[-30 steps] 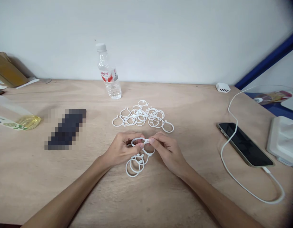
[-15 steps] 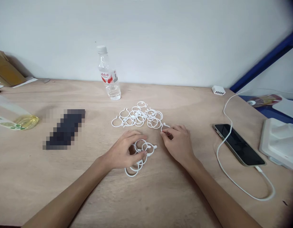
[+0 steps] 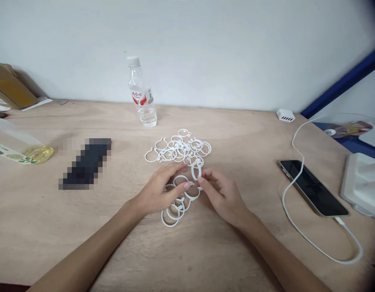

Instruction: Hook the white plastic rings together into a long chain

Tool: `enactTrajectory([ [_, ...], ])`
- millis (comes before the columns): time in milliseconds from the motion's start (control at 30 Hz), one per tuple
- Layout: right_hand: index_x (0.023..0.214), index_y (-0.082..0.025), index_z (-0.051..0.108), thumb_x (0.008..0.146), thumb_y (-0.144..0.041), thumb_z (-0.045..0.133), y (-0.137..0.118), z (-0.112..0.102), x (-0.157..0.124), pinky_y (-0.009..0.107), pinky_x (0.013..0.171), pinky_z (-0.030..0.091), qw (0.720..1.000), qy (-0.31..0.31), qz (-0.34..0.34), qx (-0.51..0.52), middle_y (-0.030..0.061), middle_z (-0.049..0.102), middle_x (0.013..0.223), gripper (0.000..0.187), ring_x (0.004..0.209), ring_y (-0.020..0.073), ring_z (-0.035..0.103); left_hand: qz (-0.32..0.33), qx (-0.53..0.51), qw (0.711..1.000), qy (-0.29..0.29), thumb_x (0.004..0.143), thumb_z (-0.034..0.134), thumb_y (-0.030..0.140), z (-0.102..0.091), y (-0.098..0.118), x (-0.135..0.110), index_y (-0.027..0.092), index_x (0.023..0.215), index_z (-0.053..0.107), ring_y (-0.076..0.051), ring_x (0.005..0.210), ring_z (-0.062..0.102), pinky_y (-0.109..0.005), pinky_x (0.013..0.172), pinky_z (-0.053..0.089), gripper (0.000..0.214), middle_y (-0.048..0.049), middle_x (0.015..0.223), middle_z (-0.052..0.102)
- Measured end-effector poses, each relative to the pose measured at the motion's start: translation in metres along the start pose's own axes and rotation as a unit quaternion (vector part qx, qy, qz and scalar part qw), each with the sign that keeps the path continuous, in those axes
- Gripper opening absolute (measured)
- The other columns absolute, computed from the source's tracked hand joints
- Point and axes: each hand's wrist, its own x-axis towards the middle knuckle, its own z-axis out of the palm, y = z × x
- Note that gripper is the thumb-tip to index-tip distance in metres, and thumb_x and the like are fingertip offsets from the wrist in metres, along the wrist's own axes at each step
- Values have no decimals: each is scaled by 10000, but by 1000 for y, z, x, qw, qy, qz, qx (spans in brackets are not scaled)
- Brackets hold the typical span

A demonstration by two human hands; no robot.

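Observation:
My right hand [image 3: 225, 194] pinches a white plastic ring [image 3: 192, 172] with a small knobbed clasp, held up on edge between thumb and fingers. Close by on the left, my left hand [image 3: 161, 188] has its thumb and fingers apart, with a gap between them facing that ring. Beneath and beside my left hand lies a group of overlapping white rings [image 3: 169, 225], seemingly linked, running down toward me; the hand partly covers it. Just beyond both hands is a loose heap of several more such rings [image 3: 151, 160].
A water bottle [image 3: 146, 115] stands behind the heap. Left are a blurred dark object [image 3: 87, 164], a container of yellow liquid [image 3: 38, 156] and a cardboard box [image 3: 15, 87]. Right are a phone [image 3: 312, 186] with a white cable [image 3: 286, 211], a white adapter [image 3: 285, 115] and a white tray [image 3: 362, 182].
My right hand has moved left from the heap's edge, bringing the pinched ring beside my left hand. My left hand's fingers remain apart. The view has shifted slightly.

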Motion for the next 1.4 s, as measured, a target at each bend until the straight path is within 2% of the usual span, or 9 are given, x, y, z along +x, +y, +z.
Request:
enactTrajectory([
  [133, 867, -199, 594, 930, -265, 490, 0, 9, -5, 281, 714, 448, 996, -50, -74, -7, 25, 595, 839, 138, 796, 157, 570, 33, -1, 999, 0, 851, 633, 341, -1, 1, -2, 156, 1307, 491, -200, 1005, 627, -330, 879, 502, 511, -99, 1141, 653],
  [300, 854, -199, 609, 943, -219, 471, 1, 14, -6, 294, 750, 454, 992, -54, -116, -6, 28, 552, 815, 165, 816, 163, 548, 51, 18, 998, 15, 846, 639, 317, -2, 5, -1, 165, 1265, 532, -166, 843, 621, -296, 789, 509, 459, -65, 993, 663],
  [400, 861, -197, 631, 935, -210, 481, 2, 14, -5, 300, 739, 464, 991, -42, -124, -7, 36, 565, 817, 169, 816, 169, 553, 71, 25, 997, 35, 828, 655, 285, 0, 6, -1, 157, 1234, 560, -163, 828, 613, -293, 794, 505, 435, -50, 919, 657],
  [500, 879, -201, 654, 926, -234, 501, 4, 13, -4, 302, 717, 477, 994, -2, -106, -3, 40, 583, 825, 162, 811, 171, 574, 94, 37, 993, 61, 830, 640, 247, 1, 4, -1, 144, 1205, 582, -164, 834, 609, -291, 796, 506, 393, -55, 901, 653],
  [633, 961, -214, 673, 920, -312, 519, 6, 12, -3, 333, 781, 499, 998, 54, -36, 23, 57, 626, 934, 187, 867, 185, 626, 99, 41, 992, 62, 867, 599, 261, 2, 2, -2, 143, 1219, 581, -160, 823, 599, -296, 791, 508, 372, -56, 892, 658],
  [767, 1000, -211, 671, 914, -374, 515, 6, 13, 0, 337, 808, 513, 996, 54, 16, 76, 64, 661, 974, 242, 899, 194, 654, 53, 0, 998, 42, 889, 579, 299, 1, 2, -1, 138, 1222, 584, -159, 822, 612, -290, 777, 507, 370, -59, 908, 676],
  [967, 967, -202, 680, 897, -409, 520, 3, 14, 1, 341, 803, 518, 992, 65, 37, 97, 60, 683, 933, 271, 878, 196, 654, -26, -70, 997, -5, 942, 469, 374, -3, 8, 1, 144, 1090, 645, -167, 831, 609, -268, 729, 497, 325, -49, 905, 672],
  [1167, 959, -199, 681, 891, -413, 525, 2, 14, 1, 338, 794, 526, 992, 65, 37, 104, 66, 680, 942, 274, 878, 196, 655, -23, -84, 996, -26, 955, 439, 390, -6, 9, 2, 146, 1057, 644, -170, 805, 600, -264, 713, 488, 334, -36, 814, 649],
  [1400, 1004, -196, 681, 903, -416, 518, 4, 15, 2, 348, 821, 524, 991, 58, 46, 114, 72, 698, 949, 292, 916, 205, 664, 23, 8, 1000, -18, 949, 465, 329, -3, 8, 0, 122, 1135, 600, -181, 892, 601, -292, 801, 476, 310, -90, 982, 670],
])
